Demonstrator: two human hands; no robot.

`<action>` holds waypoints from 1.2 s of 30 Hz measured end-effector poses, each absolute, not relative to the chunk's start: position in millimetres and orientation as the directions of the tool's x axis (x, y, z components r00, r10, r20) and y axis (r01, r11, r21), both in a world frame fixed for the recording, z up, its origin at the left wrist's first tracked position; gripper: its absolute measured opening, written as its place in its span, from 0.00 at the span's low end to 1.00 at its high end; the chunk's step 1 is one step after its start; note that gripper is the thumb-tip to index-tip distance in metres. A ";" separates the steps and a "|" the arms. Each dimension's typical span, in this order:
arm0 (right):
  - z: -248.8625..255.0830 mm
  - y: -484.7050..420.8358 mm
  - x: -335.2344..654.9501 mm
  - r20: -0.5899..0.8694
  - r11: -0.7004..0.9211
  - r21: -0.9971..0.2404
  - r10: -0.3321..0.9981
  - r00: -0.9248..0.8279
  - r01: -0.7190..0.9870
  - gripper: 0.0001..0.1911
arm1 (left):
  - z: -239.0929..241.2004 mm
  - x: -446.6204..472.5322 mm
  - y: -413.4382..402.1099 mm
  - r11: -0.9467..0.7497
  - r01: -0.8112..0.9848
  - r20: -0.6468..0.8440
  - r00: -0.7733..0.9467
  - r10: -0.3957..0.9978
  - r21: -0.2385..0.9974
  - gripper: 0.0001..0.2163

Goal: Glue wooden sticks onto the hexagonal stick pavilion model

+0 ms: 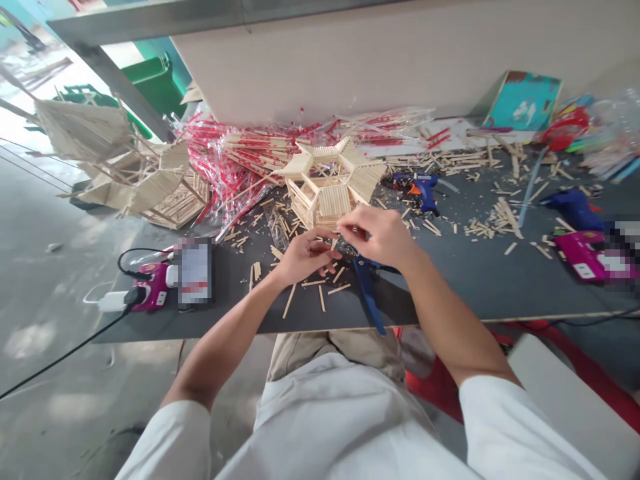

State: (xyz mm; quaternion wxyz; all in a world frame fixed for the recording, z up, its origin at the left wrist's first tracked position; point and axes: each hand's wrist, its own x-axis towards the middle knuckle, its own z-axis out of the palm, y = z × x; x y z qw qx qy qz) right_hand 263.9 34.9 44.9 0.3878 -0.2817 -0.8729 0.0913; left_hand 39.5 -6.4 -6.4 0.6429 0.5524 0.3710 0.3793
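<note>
My left hand (305,255) and my right hand (381,235) meet over the dark table (475,280), just in front of a small pavilion model made of wooden sticks (330,180). Both hands have their fingers pinched together around a small wooden stick piece between them; the piece itself is mostly hidden. Loose sticks (320,290) lie under the left hand. A blue-handled cutter (367,293) lies on the table below my right hand, its handle pointing toward me.
A second stick model (150,183) stands at the left table edge beside red-and-clear stick wrappers (235,153). A blue glue gun (420,187) lies behind the right hand. A phone (194,272) and a pink device (153,287) with cables sit at front left. Stick offcuts (495,217) litter the right.
</note>
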 end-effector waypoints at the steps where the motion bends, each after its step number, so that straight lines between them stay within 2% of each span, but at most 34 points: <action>1: 42.1 32.6 258.8 0.601 0.842 -0.366 0.539 -0.590 0.397 0.06 | -6.8 38.1 -5.6 0.097 -0.077 -0.053 0.447 0.893 0.992 0.23; 4: 33.4 29.6 248.7 0.535 0.851 -0.382 0.521 -0.665 0.359 0.08 | -7.8 37.2 -4.2 0.078 -0.076 -0.035 0.456 0.889 0.994 0.22; 10: 31.2 33.7 252.5 0.528 0.831 -0.475 0.533 -0.661 0.290 0.06 | -3.1 41.4 -3.3 0.106 -0.108 -0.051 0.423 0.905 0.988 0.24; 15: 37.3 34.2 261.3 0.445 0.801 -0.514 0.556 -0.702 0.308 0.05 | 0.7 37.3 -3.3 0.149 -0.089 -0.093 0.456 0.885 0.985 0.25; 17: 37.1 33.8 261.9 0.427 0.789 -0.527 0.568 -0.704 0.316 0.07 | 0.8 35.5 -3.4 0.143 -0.082 -0.091 0.454 0.886 0.986 0.25; 25: 27.0 31.1 251.1 0.442 0.736 -0.593 0.637 -0.631 0.328 0.14 | 4.0 32.4 -0.1 0.098 -0.076 -0.061 0.385 0.921 0.992 0.25; 36: 27.0 29.5 248.7 0.455 0.730 -0.606 0.644 -0.616 0.316 0.15 | 5.2 32.0 -0.3 0.120 -0.085 -0.084 0.341 0.936 0.989 0.24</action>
